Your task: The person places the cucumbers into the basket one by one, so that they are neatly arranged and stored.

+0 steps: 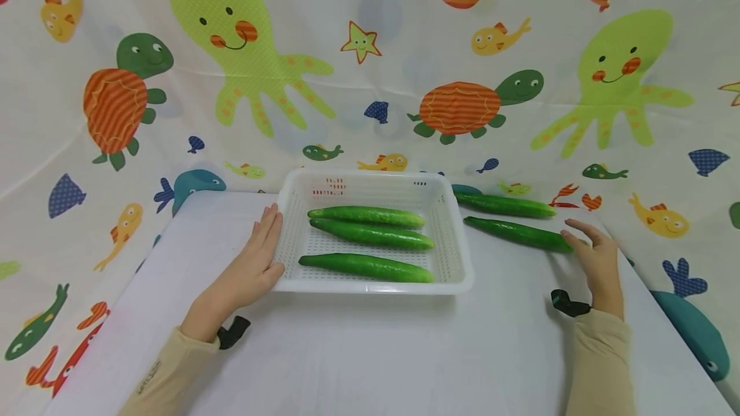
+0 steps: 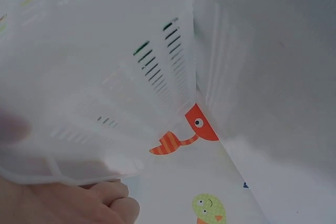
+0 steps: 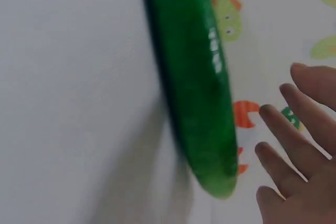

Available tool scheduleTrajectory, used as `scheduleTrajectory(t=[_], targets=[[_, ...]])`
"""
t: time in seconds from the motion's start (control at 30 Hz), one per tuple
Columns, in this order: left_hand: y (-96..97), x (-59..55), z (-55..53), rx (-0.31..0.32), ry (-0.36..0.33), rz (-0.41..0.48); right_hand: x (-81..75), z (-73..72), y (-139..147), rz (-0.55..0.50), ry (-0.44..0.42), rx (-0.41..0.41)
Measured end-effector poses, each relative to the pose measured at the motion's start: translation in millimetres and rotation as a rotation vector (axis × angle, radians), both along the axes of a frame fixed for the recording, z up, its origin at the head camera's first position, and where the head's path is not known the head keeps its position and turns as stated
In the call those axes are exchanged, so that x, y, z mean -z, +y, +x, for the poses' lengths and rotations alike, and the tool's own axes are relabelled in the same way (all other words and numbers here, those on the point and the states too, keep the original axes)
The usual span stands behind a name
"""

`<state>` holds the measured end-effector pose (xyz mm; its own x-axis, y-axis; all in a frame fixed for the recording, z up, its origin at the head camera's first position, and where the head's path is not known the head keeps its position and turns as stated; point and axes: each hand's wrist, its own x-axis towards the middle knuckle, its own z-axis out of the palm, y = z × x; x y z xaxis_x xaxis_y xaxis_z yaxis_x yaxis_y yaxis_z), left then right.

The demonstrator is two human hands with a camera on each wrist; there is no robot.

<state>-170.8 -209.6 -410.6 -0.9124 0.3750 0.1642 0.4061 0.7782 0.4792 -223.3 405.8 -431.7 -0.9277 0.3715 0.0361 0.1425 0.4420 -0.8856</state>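
A white plastic basket (image 1: 370,287) with slotted walls stands on the table, and three green cucumbers (image 1: 367,266) lie inside it. My left hand (image 1: 254,265) rests with straight fingers along the basket's left side; in the left wrist view, part of that hand (image 2: 79,203) shows below the rim. To the right of the basket, one cucumber (image 1: 514,234) lies on the cloth, its right end close to my right hand (image 1: 598,265). The right wrist view shows spread fingers beside this cucumber (image 3: 191,77), with a gap between them. Behind it lies another cucumber (image 1: 503,205).
White cloth covers the table (image 1: 370,358). A backdrop (image 1: 370,82) printed with sea animals rises right behind the basket and borders the table's sides. Dark wrist cameras (image 1: 569,303) are worn on both arms.
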Motion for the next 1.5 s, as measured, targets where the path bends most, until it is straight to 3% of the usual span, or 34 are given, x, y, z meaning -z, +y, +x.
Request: scheduleTrajectory(t=[0.2,0.33,0.9,1.3,1.43,1.5], targets=[[1.0,0.3,0.0,0.010,0.013,0.006,10.2,1.2,4.8,0.234,-0.123,-0.123],[1.1,0.1,-0.1,0.007,0.010,0.002,10.2,3.1,4.8,0.292,-0.182,-0.150],[-0.5,-0.5,0.7,0.006,0.013,0.004,21.9,16.8,10.1,0.172,-0.162,-0.235],[-0.3,-0.7,0.2,0.000,0.004,-0.005,23.6,24.0,14.0,0.136,-0.147,-0.195],[0.0,-0.7,0.3,-0.005,0.002,-0.005,21.0,27.3,15.8,0.069,-0.133,-0.151],[0.3,-0.8,0.4,-0.004,0.008,-0.004,18.3,29.2,16.7,-0.022,-0.102,-0.118]])
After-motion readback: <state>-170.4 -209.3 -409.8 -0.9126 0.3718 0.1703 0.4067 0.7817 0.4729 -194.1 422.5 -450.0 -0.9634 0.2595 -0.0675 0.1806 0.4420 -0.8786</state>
